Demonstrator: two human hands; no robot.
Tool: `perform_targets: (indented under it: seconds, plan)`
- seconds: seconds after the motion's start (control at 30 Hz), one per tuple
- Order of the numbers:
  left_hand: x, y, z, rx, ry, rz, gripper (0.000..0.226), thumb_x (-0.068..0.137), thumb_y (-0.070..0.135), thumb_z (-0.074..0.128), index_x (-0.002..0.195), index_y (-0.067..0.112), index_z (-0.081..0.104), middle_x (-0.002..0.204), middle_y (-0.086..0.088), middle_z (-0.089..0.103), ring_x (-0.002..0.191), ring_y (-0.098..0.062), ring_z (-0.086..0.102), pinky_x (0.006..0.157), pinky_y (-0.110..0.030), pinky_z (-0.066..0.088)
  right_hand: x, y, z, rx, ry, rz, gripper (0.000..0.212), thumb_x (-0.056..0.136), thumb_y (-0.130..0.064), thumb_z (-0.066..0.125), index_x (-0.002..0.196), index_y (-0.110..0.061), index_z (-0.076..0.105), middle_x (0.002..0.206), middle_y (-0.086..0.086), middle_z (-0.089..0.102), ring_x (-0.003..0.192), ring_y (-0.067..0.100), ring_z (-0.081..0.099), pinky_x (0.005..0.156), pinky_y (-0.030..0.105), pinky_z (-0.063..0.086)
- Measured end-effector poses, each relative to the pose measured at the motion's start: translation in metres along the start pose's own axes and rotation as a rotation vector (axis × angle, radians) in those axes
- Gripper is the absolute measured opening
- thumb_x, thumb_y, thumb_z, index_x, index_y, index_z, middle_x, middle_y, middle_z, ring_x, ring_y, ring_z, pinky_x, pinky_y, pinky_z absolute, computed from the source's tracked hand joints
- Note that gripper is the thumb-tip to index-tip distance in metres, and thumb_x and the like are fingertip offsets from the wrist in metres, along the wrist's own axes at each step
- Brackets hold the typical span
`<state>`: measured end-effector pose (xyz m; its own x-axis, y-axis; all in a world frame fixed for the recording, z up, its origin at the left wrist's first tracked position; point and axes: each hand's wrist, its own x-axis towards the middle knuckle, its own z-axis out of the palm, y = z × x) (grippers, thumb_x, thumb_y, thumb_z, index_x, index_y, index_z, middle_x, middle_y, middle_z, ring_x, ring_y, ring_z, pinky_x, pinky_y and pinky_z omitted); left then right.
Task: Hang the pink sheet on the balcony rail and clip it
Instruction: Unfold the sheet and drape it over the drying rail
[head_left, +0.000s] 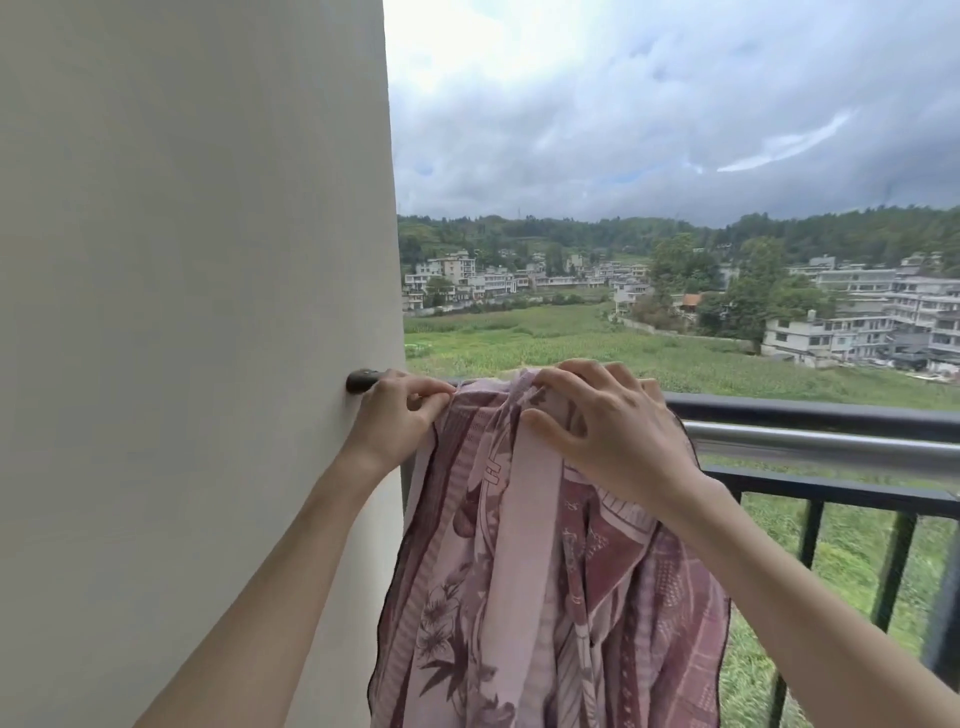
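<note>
a: where is the pink sheet (545, 571) at this point?

b: draped over the balcony rail (810, 405), bunched at the rail's left end where it meets the wall (197, 312). most of the cloth hangs down on the near side in loose folds.

a: and the hands?

b: the left hand (397, 410) pinches the sheet's top left edge right at the rail, fingers curled against the thumb. the right hand (602, 421) lies over the gathered top of the cloth, fingers bent and gripping a fold on the rail.

a: how do you think it will handle?

b: it looks thin, light and limp, folding easily with no stiffness. i'd judge it slides readily on the smooth rail, and a breeze could lift it, so it wants holding until it is fixed.

a: where should one take hold?

b: along the top edge, near the corners, then draw the hands apart along the rail toward its right end to spread the bunched part flat.

a: any clips in sight?

b: none that i can see. clipping seems not yet done; the fold over the rail is the likely spot.
</note>
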<state>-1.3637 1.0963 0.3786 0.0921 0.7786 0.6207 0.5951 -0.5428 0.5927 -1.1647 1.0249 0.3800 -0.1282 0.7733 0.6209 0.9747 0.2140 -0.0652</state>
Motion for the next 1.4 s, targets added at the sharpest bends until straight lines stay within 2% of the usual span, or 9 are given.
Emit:
perform_targets:
  seconds: [0.1, 0.23, 0.33, 0.43, 0.6, 0.83, 0.97, 1.1, 1.4]
  plan:
    - [-0.006, 0.003, 0.003, 0.03, 0.032, 0.103, 0.02, 0.091, 0.021, 0.055, 0.104, 0.015, 0.069, 0.107, 0.004, 0.052, 0.094, -0.007, 0.052, 0.077, -0.006, 0.039, -0.008, 0.002, 0.003, 0.187, 0.138, 0.008, 0.056, 0.091, -0.058, 0.019, 0.132, -0.033, 0.049, 0.138, -0.012, 0.049, 0.127, 0.009, 0.042, 0.103, 0.034, 0.032]
    - [-0.018, 0.038, 0.014, -0.13, -0.131, 0.298, 0.038, 0.092, 0.038, 0.041, 0.124, 0.022, 0.056, 0.122, 0.015, 0.048, 0.097, 0.0, 0.051, 0.092, -0.018, 0.043, -0.016, 0.02, -0.003, 0.336, 0.282, 0.235, 0.039, 0.098, -0.032, 0.039, 0.127, -0.012, 0.055, 0.135, 0.002, 0.051, 0.126, 0.02, 0.046, 0.107, 0.034, 0.032]
    - [-0.019, 0.056, 0.038, -0.148, -0.309, 0.333, 0.054, 0.087, 0.052, 0.034, 0.136, 0.03, 0.041, 0.131, 0.016, 0.044, 0.115, 0.002, 0.041, 0.103, -0.02, 0.031, -0.026, 0.041, -0.015, 0.071, 0.21, 0.433, 0.041, 0.092, -0.043, 0.047, 0.106, -0.009, 0.063, 0.11, 0.008, 0.061, 0.103, 0.027, 0.055, 0.09, 0.041, 0.041]
    - [-0.015, 0.059, 0.063, -0.044, -0.237, 0.367, 0.047, 0.089, 0.054, 0.04, 0.133, 0.036, 0.042, 0.133, 0.012, 0.045, 0.125, -0.006, 0.035, 0.108, -0.034, 0.029, -0.03, 0.049, -0.028, 0.234, 0.114, 0.406, 0.036, 0.089, -0.042, 0.055, 0.07, -0.014, 0.068, 0.065, 0.002, 0.064, 0.063, 0.025, 0.058, 0.062, 0.033, 0.045]
    - [-0.015, 0.064, 0.069, 0.008, -0.213, 0.282, 0.055, 0.084, 0.061, 0.032, 0.132, 0.036, 0.042, 0.132, 0.008, 0.046, 0.125, -0.013, 0.037, 0.106, -0.048, 0.032, -0.038, 0.066, -0.051, 0.712, 0.255, 0.453, 0.021, 0.093, -0.024, 0.053, 0.086, -0.011, 0.069, 0.052, -0.006, 0.059, 0.048, 0.018, 0.042, 0.044, 0.027, 0.036]
    - [-0.04, 0.142, 0.101, 0.188, -0.106, 0.359, 0.047, 0.092, 0.05, 0.038, 0.134, 0.029, 0.044, 0.139, 0.007, 0.047, 0.13, -0.012, 0.04, 0.116, -0.05, 0.002, -0.073, 0.134, -0.099, 0.935, 0.35, 0.623, 0.026, 0.093, -0.017, 0.052, 0.074, -0.009, 0.067, 0.07, 0.01, 0.061, 0.077, 0.027, 0.055, 0.074, 0.037, 0.048]
    - [-0.059, 0.194, 0.149, 0.162, -0.214, 0.442, 0.042, 0.089, 0.046, 0.05, 0.125, 0.026, 0.054, 0.117, 0.008, 0.063, 0.101, -0.016, 0.061, 0.106, -0.055, 0.028, -0.098, 0.167, -0.131, 1.013, 0.252, 0.653, 0.022, 0.09, -0.01, 0.056, 0.071, -0.014, 0.067, 0.078, 0.007, 0.068, 0.1, 0.034, 0.062, 0.097, 0.048, 0.045]
    - [-0.069, 0.245, 0.192, -0.004, -0.02, 0.418, 0.017, 0.087, 0.02, 0.061, 0.101, 0.015, 0.07, 0.076, 0.002, 0.072, 0.058, -0.01, 0.058, 0.071, -0.033, 0.052, -0.123, 0.212, -0.163, 1.02, 0.224, 0.62, 0.028, 0.091, -0.007, 0.052, 0.068, -0.015, 0.065, 0.077, 0.005, 0.067, 0.099, 0.032, 0.063, 0.096, 0.046, 0.047]
    - [-0.072, 0.314, 0.213, -0.068, -0.094, 0.462, 0.022, 0.089, 0.021, 0.059, 0.106, 0.012, 0.069, 0.085, -0.002, 0.074, 0.068, -0.017, 0.065, 0.069, -0.036, 0.056, -0.153, 0.258, -0.209, 0.979, 0.328, 0.645, 0.028, 0.093, -0.007, 0.049, 0.069, -0.013, 0.064, 0.07, 0.003, 0.061, 0.086, 0.025, 0.056, 0.092, 0.041, 0.045]
